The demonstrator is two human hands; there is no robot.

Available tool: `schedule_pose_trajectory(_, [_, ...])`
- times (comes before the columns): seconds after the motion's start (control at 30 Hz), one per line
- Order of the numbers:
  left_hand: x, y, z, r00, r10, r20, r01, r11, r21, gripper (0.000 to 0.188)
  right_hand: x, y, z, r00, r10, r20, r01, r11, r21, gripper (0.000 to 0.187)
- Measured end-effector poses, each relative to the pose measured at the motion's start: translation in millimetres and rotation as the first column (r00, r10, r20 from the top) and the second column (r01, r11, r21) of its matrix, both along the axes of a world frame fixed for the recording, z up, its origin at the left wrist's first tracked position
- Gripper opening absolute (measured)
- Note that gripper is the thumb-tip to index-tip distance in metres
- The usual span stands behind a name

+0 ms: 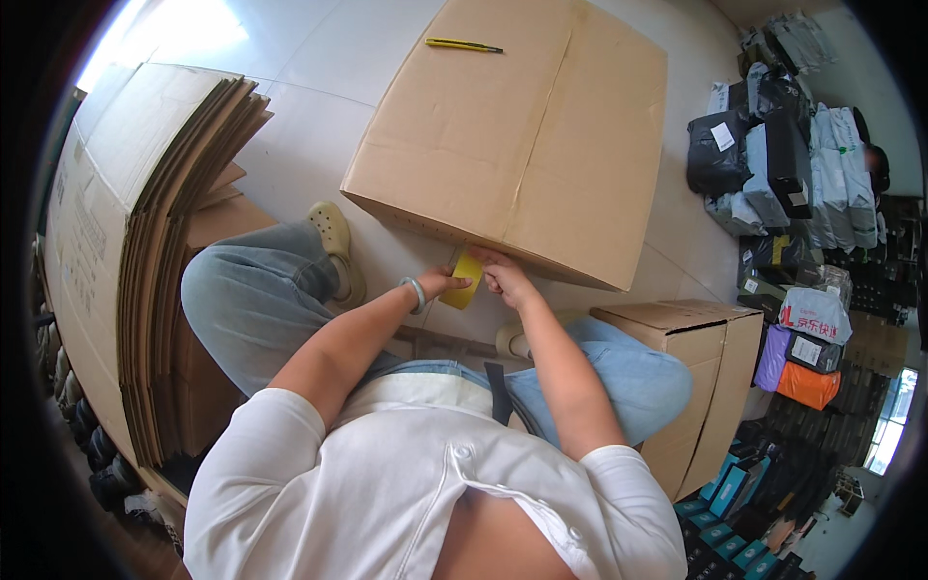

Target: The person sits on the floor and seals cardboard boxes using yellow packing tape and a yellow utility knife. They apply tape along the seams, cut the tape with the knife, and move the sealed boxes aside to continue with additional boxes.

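A roll of yellow packing tape [468, 279] is held in front of me, low by the near side of a large cardboard box [449, 126]. My left hand [440, 282] grips the roll from the left, with a pale bracelet at the wrist. My right hand [505, 275] is closed at the roll's right side, its fingertips against the tape. Whether a loose tape end lies between those fingers cannot be made out. On top of the box, toward its far left, lies a yellow and black utility knife [464, 45]. A seam runs along the box's top.
Flattened cardboard boxes [145, 193] stand stacked at my left. A smaller cardboard box [691, 387] is beside my right knee. Wrapped parcels [764, 164] are piled along the right, with teal and dark boxes [744, 493] nearer me. Pale tiles [324, 58] cover the floor.
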State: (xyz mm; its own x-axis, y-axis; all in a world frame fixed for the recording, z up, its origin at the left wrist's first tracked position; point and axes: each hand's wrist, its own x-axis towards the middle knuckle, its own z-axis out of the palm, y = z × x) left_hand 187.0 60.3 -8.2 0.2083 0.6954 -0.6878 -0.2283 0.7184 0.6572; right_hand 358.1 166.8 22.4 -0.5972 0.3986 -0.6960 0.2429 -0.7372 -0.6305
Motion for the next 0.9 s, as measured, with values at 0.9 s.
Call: schedule_pose_trajectory(0.9, [-1.6, 6.4, -23.1, 0.873, -0.242, -0.422, 0.247, 0.968, -0.044, 0.057, -11.4, -7.4, -16.9, 0.994, -0.067, 0.083, 0.055, 0.988, 0.146, 0.049])
